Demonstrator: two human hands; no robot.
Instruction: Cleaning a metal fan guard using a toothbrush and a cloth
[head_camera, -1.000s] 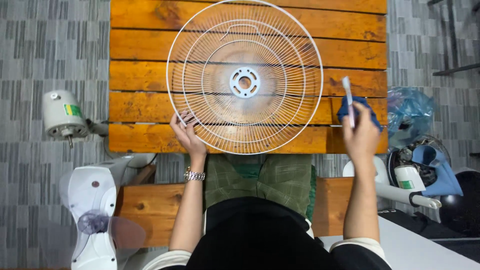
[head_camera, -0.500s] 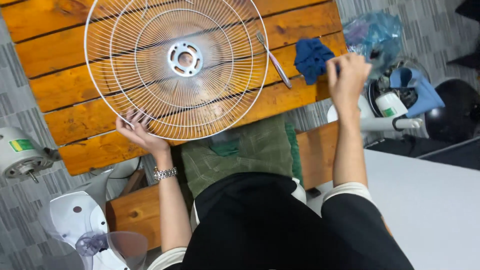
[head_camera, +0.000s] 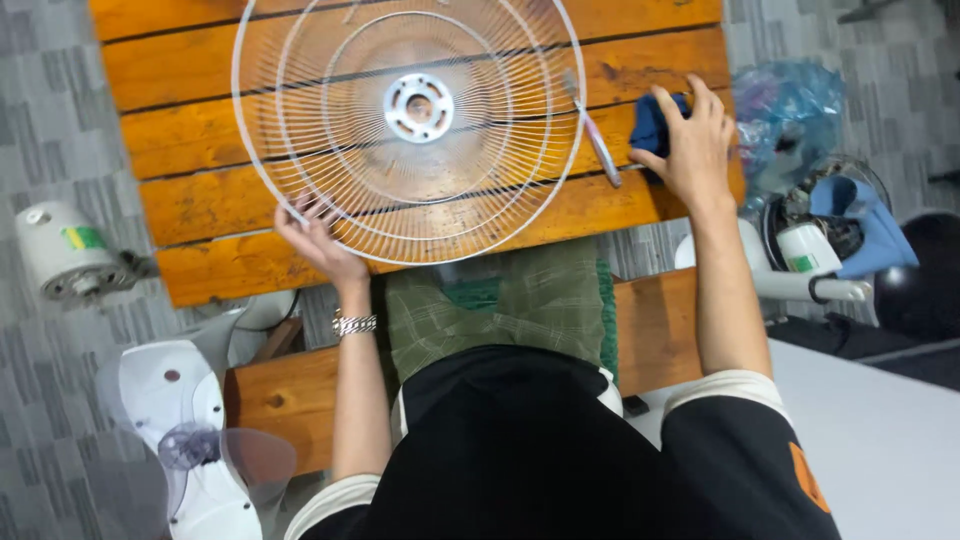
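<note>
Left hand on fan grille rim, right hand now down on blue cloth.

We see the left hand (head_camera: 318, 240), fingers curled around the lower-left rim of the white wire fan grille (head_camera: 410, 125), which lies flat on the orange wooden tabletop (head_camera: 180, 150). Just right of the grille, a toothbrush (head_camera: 594, 130) lies loose, no longer held up as a second ago. Right hand (head_camera: 692, 140) has dropped, fingers spread apart and pressing on the dark blue cloth (head_camera: 650, 125) under them.
</note>
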